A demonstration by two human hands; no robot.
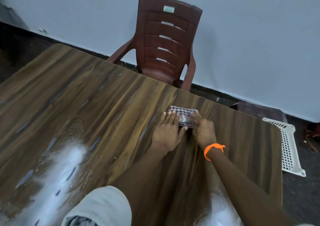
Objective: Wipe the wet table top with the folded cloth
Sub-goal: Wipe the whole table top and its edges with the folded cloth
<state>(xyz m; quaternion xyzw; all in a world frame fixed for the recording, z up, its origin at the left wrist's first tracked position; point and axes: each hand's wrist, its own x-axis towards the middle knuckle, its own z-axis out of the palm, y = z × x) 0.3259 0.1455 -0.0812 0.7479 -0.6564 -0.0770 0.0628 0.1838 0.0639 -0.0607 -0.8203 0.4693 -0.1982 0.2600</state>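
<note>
A small folded checked cloth [183, 115] lies on the wood-grain table top [86, 108] near its far edge. My left hand [167, 130] lies flat with straight fingers, its fingertips pressing the cloth's left side and its thumb touching the near edge. My right hand [203, 130], with an orange band at the wrist, has curled fingers on the cloth's right side. Wet streaks and a bright glare patch [65, 163] show on the table's left and near parts.
A brown plastic chair [166, 40] stands behind the table's far edge against the pale wall. A white perforated plastic basket [287, 144] lies on the dark floor past the table's right edge. The table's right corner is rounded.
</note>
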